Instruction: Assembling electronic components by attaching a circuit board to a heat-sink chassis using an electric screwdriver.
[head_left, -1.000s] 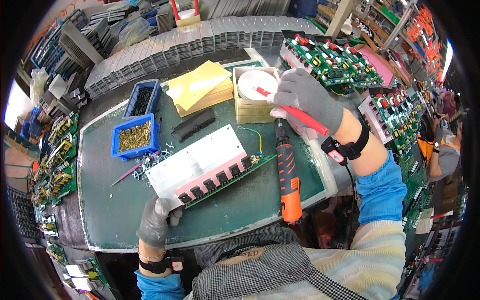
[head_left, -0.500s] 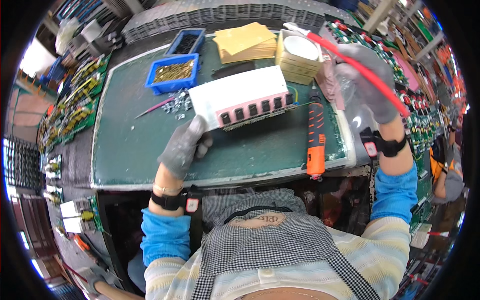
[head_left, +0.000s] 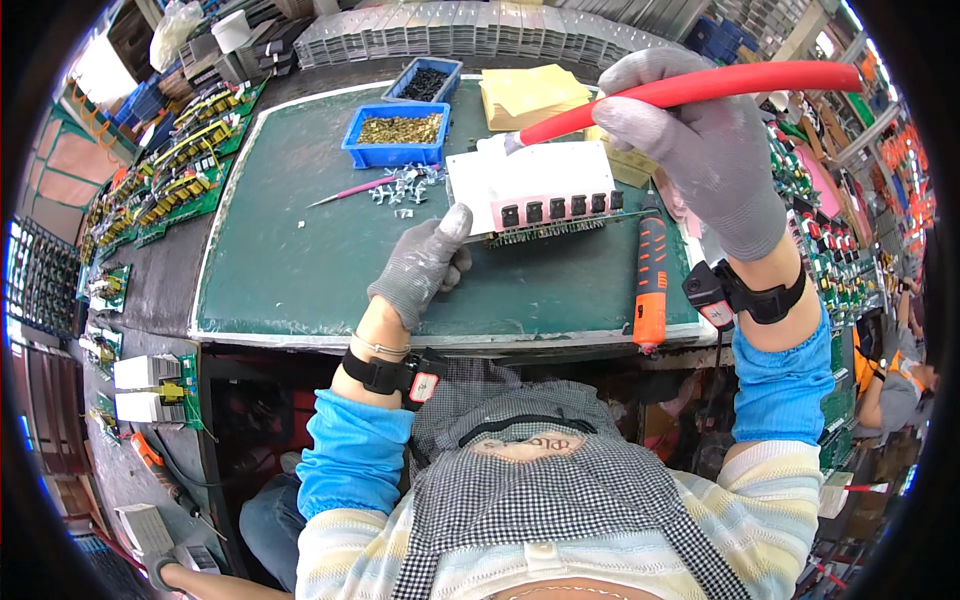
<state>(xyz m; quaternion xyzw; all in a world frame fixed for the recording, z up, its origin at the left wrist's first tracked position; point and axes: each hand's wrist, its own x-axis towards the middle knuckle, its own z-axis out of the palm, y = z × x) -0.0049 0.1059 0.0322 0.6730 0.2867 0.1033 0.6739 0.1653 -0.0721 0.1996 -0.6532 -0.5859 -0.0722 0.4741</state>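
My left hand (head_left: 428, 262), in a grey glove, grips the lower left corner of a circuit board assembly (head_left: 535, 172) with a white top plate and a pinkish strip. A row of several black components lines its near side, and the board is raised slightly off the green mat. Above it, my right hand (head_left: 715, 165), also gloved, is closed around a brush (head_left: 700, 83) with a long red handle. The brush's pale tip is at the plate's far left part; I cannot tell whether it touches. Right of the board lies an orange and black power screwdriver (head_left: 650, 285).
Two blue bins, one with brass-coloured parts (head_left: 392, 157) and one with black parts, stand at the back. Near them are small metal clips (head_left: 405, 185), a purple stick (head_left: 350, 191) and yellow sheets (head_left: 535, 92). Circuit boards (head_left: 185, 150) line the left side; another person's hand shows lower left.
My right hand has brought the brush from the far right to over the board, its tip now by the white plate. The left hand still holds the board.
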